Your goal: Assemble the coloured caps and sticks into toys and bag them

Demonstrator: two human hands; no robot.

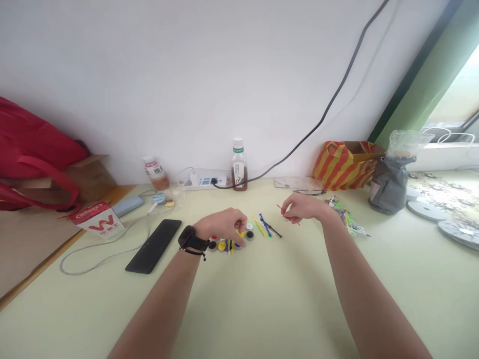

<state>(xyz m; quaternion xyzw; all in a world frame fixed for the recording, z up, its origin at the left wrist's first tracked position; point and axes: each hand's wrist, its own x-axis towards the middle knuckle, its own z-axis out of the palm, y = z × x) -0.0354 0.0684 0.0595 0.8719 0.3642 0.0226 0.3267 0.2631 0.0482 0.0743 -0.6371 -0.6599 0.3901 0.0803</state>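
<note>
My left hand [226, 224], with a black watch [191, 239] on its wrist, is over a group of small round wheel-like pieces with coloured centres. Its fingers are curled and the thumb is stretched apart from them; I see nothing held. A black-centred piece [212, 245] and a yellow-centred piece [222, 246] lie beside it, others partly hidden under it. My right hand [297, 207] is closed in a pinch on a thin red plastic stick [287, 216]. Between the hands lie thin sticks, among them a blue stick [265, 225] and a black stick [276, 231].
A plastic bag of colourful parts [350, 222] lies right of my right hand. A black phone [153, 247] and looping cable are at left. Bottles, including one in the middle [239, 167], stand by the wall near a power strip [205, 178]. Grey discs [426, 208] lie far right.
</note>
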